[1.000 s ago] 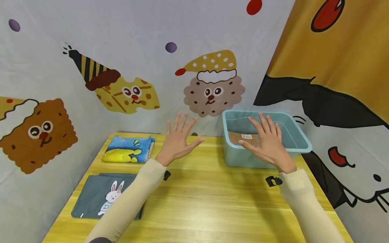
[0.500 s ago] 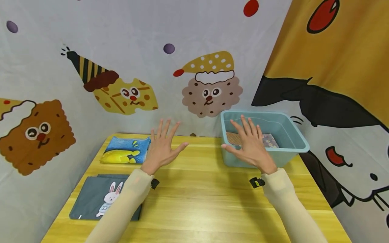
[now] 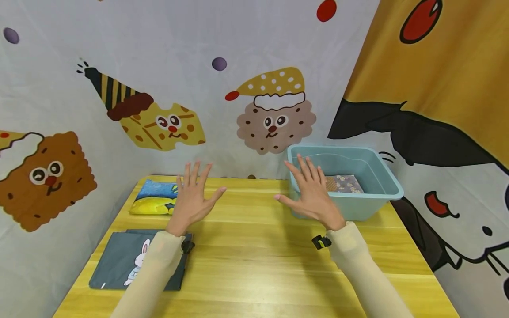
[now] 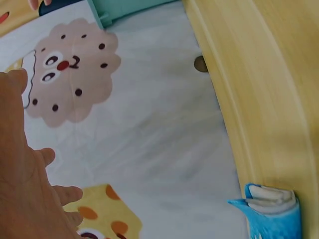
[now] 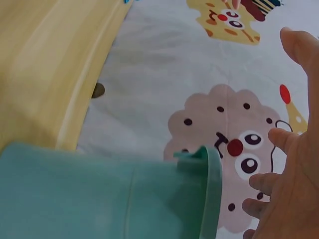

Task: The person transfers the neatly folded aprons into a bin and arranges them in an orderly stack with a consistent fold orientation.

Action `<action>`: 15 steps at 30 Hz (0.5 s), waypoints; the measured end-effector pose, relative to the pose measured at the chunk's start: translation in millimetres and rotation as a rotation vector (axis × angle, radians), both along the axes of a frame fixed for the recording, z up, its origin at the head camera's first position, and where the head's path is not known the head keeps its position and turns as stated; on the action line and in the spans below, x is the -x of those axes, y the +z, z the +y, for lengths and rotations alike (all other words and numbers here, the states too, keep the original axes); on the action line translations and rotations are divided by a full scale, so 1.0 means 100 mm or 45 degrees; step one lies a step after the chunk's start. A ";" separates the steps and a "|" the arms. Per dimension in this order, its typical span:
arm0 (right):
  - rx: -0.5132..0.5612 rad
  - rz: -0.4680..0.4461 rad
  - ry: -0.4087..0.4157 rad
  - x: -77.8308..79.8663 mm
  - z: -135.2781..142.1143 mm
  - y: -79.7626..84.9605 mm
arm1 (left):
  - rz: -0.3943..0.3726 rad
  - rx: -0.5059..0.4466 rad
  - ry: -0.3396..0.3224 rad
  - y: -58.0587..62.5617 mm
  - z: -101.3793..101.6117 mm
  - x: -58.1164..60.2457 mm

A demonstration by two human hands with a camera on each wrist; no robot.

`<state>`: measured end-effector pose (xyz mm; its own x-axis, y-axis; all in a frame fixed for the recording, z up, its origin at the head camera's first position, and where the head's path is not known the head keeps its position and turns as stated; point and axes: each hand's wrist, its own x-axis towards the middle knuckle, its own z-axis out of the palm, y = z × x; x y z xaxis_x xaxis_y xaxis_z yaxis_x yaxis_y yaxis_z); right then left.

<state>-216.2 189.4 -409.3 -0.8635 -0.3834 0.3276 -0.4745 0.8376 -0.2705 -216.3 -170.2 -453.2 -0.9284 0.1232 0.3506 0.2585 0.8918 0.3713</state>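
My left hand (image 3: 192, 201) is raised over the table with fingers spread, holding nothing. Behind it lies a folded blue and yellow cloth (image 3: 153, 198), partly hidden by the hand; its folded edge (image 4: 274, 204) shows in the left wrist view. Nearer, under my left forearm, is a folded dark grey cloth (image 3: 113, 258) with a white rabbit print. My right hand (image 3: 314, 196), also spread and holding nothing, hovers in front of a light blue plastic bin (image 3: 362, 201). Inside the bin lie a floral folded cloth (image 3: 346, 183) and something brown and woven-looking, mostly hidden by the hand.
The yellow wooden table (image 3: 254, 265) stretches between the cloths at left and the bin at right. A printed cartoon curtain (image 3: 254, 39) hangs right behind the table's back edge and along its sides. Each wrist carries a small black strap device (image 3: 321, 242).
Both hands have moved left and slightly down, still spread. More of the floral cloth in the bin shows now, and the left hand covers part of the blue and yellow cloth. The view has shifted slightly.
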 end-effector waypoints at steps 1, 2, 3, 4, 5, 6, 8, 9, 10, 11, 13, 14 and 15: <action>-0.003 -0.005 0.003 0.00 -0.02 -0.01 | -0.003 -0.013 0.005 -0.01 -0.03 -0.01; -0.006 -0.006 0.006 -0.01 -0.05 -0.02 | -0.006 -0.025 0.011 -0.02 -0.06 -0.02; -0.009 -0.008 0.008 -0.01 -0.07 -0.03 | -0.012 -0.037 0.015 -0.02 -0.08 -0.02; -0.013 -0.013 0.011 -0.02 -0.09 -0.03 | -0.022 -0.051 0.018 -0.03 -0.11 -0.03; -0.012 -0.015 0.017 -0.03 -0.12 -0.04 | -0.030 -0.056 0.024 -0.04 -0.14 -0.03; -0.013 -0.012 0.022 -0.03 -0.14 -0.04 | -0.038 -0.063 0.028 -0.05 -0.16 -0.04; -0.012 -0.014 0.035 -0.04 -0.19 -0.06 | -0.054 -0.075 0.035 -0.07 -0.21 -0.05; -0.011 -0.016 0.043 -0.04 -0.21 -0.06 | -0.065 -0.082 0.038 -0.09 -0.24 -0.06; -0.007 -0.018 0.054 -0.04 -0.24 -0.07 | -0.074 -0.087 0.043 -0.10 -0.27 -0.07; -0.005 -0.019 0.064 -0.05 -0.26 -0.09 | -0.081 -0.094 0.047 -0.11 -0.30 -0.08; -0.003 -0.029 0.083 -0.06 -0.32 -0.11 | -0.102 -0.119 0.054 -0.14 -0.36 -0.11; -0.003 -0.036 0.091 -0.07 -0.34 -0.13 | -0.110 -0.126 0.058 -0.15 -0.39 -0.13; -0.004 -0.045 0.099 -0.07 -0.37 -0.14 | -0.122 -0.132 0.065 -0.17 -0.42 -0.15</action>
